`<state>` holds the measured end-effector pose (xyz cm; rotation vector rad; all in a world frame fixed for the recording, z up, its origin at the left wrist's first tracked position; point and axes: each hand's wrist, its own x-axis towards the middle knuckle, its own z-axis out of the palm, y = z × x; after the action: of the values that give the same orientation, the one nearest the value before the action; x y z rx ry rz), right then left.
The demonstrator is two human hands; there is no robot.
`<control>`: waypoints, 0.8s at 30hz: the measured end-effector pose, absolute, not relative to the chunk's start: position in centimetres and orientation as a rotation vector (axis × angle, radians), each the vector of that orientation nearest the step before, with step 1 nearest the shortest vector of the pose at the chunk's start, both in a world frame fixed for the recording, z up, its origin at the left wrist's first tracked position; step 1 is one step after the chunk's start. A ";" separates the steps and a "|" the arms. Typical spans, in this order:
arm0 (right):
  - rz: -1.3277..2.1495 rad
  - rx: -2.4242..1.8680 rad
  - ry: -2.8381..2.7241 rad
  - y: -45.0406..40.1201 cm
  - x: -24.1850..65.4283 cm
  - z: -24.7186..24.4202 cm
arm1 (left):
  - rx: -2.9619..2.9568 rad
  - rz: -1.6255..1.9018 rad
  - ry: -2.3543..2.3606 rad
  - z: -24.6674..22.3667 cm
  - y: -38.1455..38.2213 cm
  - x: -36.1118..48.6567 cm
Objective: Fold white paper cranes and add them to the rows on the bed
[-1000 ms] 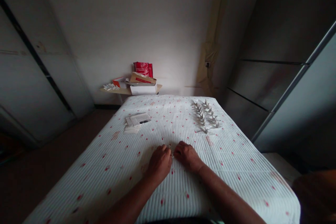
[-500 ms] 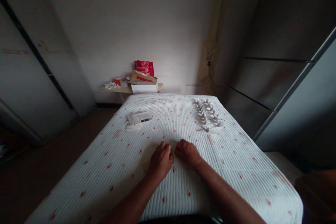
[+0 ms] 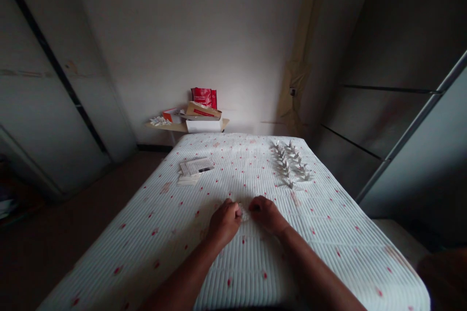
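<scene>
Over the middle of the striped bedspread point(image 3: 255, 262), my left hand point(image 3: 225, 221) is closed on a small piece of paper point(image 3: 244, 212), which shows at its fingertips. Just right of the paper is my right hand point(image 3: 267, 214), its fingers curled together; whether anything is between them is too dark to tell. Several folded paper cranes point(image 3: 284, 160) stand in rows at the far right of the bedspread. On the far left lies a stack of printed paper sheets point(image 3: 196, 167).
Beyond the bed, a small shelf point(image 3: 175, 127) holds a white box point(image 3: 204, 126), a red bag point(image 3: 203, 97) and small white pieces point(image 3: 159, 120). Cabinets with dark strips flank the bed, and a wall outlet point(image 3: 293, 91) is behind it.
My right hand has moved slightly right, away from my left hand, and more of the small paper shows between them. The whole view has shifted a little.
</scene>
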<state>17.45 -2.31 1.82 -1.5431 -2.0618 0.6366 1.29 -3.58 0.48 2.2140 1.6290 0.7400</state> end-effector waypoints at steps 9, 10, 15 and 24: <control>0.486 -1.671 -2.052 -3.1 15.9 1.4 | 2.185 0.622 1.706 0.8 -3.6 1.4; 0.441 -1.692 -2.077 -3.2 15.7 1.5 | 2.181 0.603 1.709 0.9 -3.6 1.4; 0.423 -1.765 -2.137 -3.2 15.4 2.2 | 2.186 0.583 1.700 1.2 -3.6 1.5; 0.536 -1.775 -2.120 -2.5 15.9 2.2 | 2.188 0.635 1.658 0.9 -3.2 1.3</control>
<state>15.89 -2.53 2.23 -1.7754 -2.1200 0.5355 1.31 -3.24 0.90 2.1885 1.6576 0.6351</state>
